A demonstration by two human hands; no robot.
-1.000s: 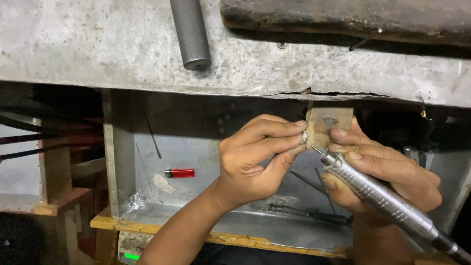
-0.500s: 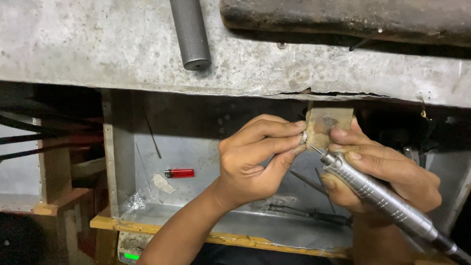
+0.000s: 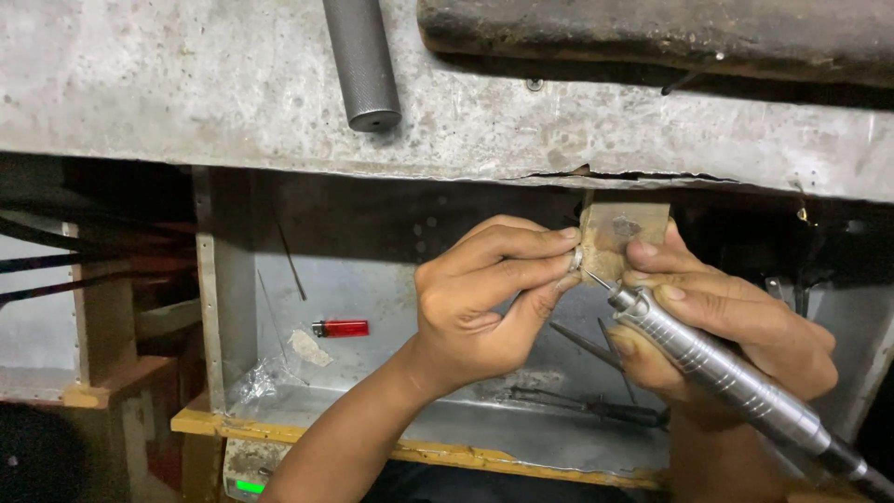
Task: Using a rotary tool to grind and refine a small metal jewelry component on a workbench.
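The left hand (image 3: 484, 298) pinches a small silvery ring (image 3: 576, 258) between thumb and the tips of the first fingers, pressing it against the lower left edge of a worn wooden bench peg (image 3: 622, 233) that juts down from the front lip of the metal-clad surface (image 3: 233, 93). The ring sits at about one o'clock from the left palm, right at the fingertips.

The right hand (image 3: 736, 321) wraps a ribbed metal rotary handpiece (image 3: 717, 373) in a pen-like grip, thumb and forefinger closed near its nose. The tool's long axis runs from about four o'clock, where its cable end leaves the frame's lower right corner, up toward ten o'clock. Its thin bur (image 3: 596, 279) points at the ring, and the tip seems to touch or nearly touch it; the contact itself is too small to tell. So the ring lies at ten o'clock from the right hand's grip, just beside it, and both hands meet at the peg.

Both wrists come up from below, the left forearm rising from six o'clock. Behind the hands, a metal tray (image 3: 372, 410) holds a red lighter (image 3: 341, 328) at nine o'clock from the left hand, and dark hand tools (image 3: 596, 405) lie beneath the hands. A knurled steel rod (image 3: 361, 61) rests on top at twelve o'clock.
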